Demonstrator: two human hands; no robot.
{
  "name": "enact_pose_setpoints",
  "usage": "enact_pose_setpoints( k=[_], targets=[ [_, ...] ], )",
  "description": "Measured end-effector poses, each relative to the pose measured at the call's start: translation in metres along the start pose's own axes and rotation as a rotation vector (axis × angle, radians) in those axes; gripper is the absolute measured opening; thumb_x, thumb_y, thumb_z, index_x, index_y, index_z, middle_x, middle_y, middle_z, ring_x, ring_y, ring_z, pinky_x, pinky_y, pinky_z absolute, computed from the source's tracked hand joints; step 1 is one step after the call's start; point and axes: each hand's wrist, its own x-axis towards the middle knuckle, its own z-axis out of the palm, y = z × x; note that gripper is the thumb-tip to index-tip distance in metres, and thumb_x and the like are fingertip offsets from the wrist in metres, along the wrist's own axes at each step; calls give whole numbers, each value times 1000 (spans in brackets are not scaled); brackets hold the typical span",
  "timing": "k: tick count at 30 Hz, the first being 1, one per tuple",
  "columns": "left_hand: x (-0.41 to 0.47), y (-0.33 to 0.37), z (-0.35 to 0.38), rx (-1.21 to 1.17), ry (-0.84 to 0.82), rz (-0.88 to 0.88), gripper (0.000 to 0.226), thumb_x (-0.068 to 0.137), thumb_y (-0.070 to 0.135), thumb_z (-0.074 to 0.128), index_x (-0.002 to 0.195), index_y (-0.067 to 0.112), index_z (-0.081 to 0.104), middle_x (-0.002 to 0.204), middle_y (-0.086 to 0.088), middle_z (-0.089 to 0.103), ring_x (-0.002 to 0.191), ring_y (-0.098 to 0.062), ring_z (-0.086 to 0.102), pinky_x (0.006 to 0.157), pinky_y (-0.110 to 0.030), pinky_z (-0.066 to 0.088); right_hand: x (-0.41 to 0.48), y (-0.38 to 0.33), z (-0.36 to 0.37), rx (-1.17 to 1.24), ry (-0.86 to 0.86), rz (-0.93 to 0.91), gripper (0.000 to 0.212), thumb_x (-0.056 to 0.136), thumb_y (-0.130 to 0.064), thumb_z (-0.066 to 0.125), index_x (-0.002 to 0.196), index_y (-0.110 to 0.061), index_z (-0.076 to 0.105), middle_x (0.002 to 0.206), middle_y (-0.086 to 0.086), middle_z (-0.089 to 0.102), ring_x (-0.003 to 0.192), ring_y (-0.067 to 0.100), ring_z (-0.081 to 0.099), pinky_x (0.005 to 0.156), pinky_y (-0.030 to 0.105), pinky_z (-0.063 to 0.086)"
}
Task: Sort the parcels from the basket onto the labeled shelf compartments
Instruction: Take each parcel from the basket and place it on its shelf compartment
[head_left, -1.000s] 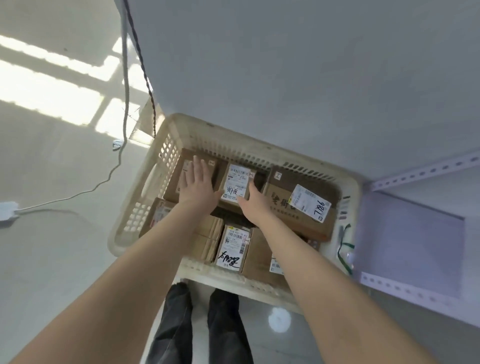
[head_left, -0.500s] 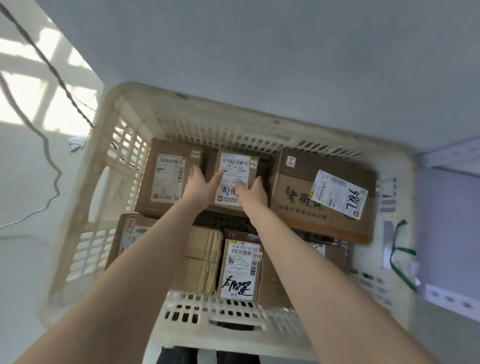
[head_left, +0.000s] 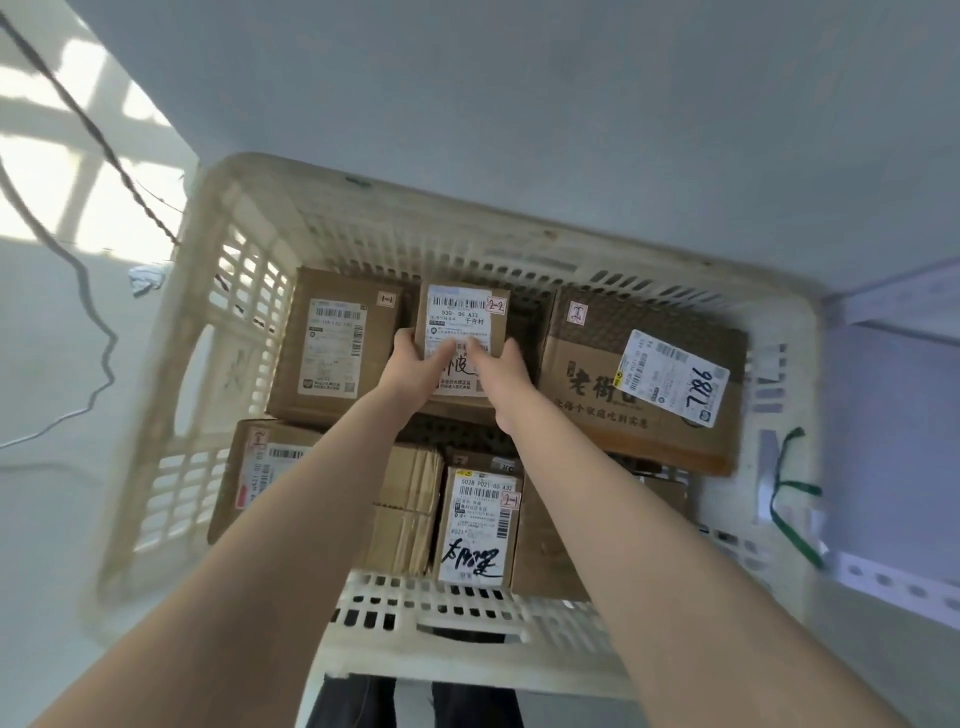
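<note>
Fingers (head_left: 442, 354) of both my hands were clenched round the small cardboard parcel (head_left: 464, 312), the one with a handwritten 2-2 tag at its far right corner. My left hand (head_left: 413, 364) gripped its left edge and my right hand (head_left: 504, 375) its right edge, and both thumbs lay across the white shipping label on top.

That parcel sat in the far middle of the cream plastic basket (head_left: 415, 234). Whether it was resting on the basket bottom or raised off it, I could not tell. Just to its left lay a flat brown parcel (head_left: 332, 348) with its label facing up. To its right lay a large printed carton (head_left: 597, 384) with 786 written on its label.

Nearer to me, under my forearms, an upright parcel tagged 2-1 (head_left: 478, 525) stood against the near wall. A stack of folded cardboard (head_left: 410, 512) lay to its left, and another labelled parcel (head_left: 260, 467) filled the near left corner.

A green strap (head_left: 789, 493) hung on the basket's right wall. Beyond it, on the right, the perforated shelf frame (head_left: 893, 587) was partly in view. A cable (head_left: 98, 364) trailed over the pale floor (head_left: 52, 519) on the left.
</note>
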Motion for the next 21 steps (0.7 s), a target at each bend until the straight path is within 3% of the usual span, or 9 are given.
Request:
enact_pose_setpoints(
  k=[3,6,9,12,17,21],
  targets=[
    [-25,15,-10,-72,12,2,64,93,35,60,140,7,26,123,-6,58,89,-9,58,65,-17,44,-25,-21,-2,-21,-30,-21,70,95,-44,56,152,-20,21,151,4,41,135,29,43,110,49,36],
    [-58,36,-25,-125,15,20,77,89,40,65,145,7,23,127,-5,59,105,-16,61,85,-29,50,-66,-44,-11,-27,-51,-39,70,96,-44,55,152,-19,20,152,4,40,137,29,42,111,48,34],
    [-95,61,-41,-138,-23,49,80,83,48,68,144,12,32,127,-2,62,114,-20,60,103,-44,46,-105,-59,-24,-20,-51,-71,65,97,-44,53,149,-16,26,151,2,40,136,26,41,107,44,34],
    [-136,84,-50,-97,-46,91,59,86,44,66,134,17,45,121,0,64,111,-21,61,102,-47,46,-148,-68,-33,19,-26,-115,67,94,-48,56,149,-19,31,150,2,43,136,26,42,111,47,35],
    [-209,108,-61,-4,-84,207,53,90,40,62,135,17,47,123,2,64,109,-16,61,100,-38,47,-230,-69,-43,63,46,-173,64,94,-49,56,147,-21,35,147,3,47,134,28,44,110,50,35],
    [-275,127,-73,8,-126,276,46,91,39,62,129,16,50,117,2,65,103,-15,62,94,-34,48,-305,-75,-56,130,103,-273,48,97,-37,56,138,-17,44,137,1,54,123,19,51,102,41,39]
  ],
)
